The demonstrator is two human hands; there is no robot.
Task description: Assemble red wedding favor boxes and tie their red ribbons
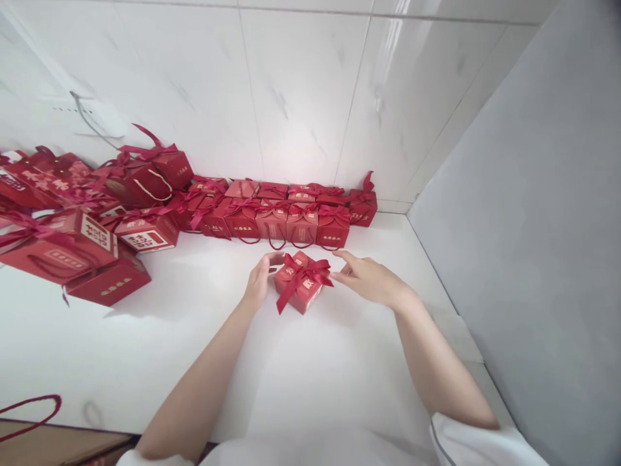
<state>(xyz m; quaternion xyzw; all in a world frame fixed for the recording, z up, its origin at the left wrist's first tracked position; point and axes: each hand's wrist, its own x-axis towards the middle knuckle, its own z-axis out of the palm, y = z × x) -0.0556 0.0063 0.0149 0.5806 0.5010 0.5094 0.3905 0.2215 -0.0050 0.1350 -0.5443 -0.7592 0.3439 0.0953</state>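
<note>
A small red gift box [305, 299] tied with a dark red ribbon bow [306, 270] sits on the white tabletop, turned at an angle to me. My left hand [262, 275] is at its left side, fingers curved and apart; I cannot tell whether they touch the cardboard. On the other side, my right hand [363, 275] reaches toward the bow with thumb and forefinger spread, close to the ribbon's right end. Neither hand is closed around anything. Just beyond stands a row of similar red boxes [272, 223] with bows and hanging cord handles.
Larger red boxes [72, 249] are piled at the left. A tiled wall [301, 84] closes off the back, and a grey panel [533, 194] rises on the right. At the lower left, a red cord loop [59, 404] shows above a cardboard carton [63, 443].
</note>
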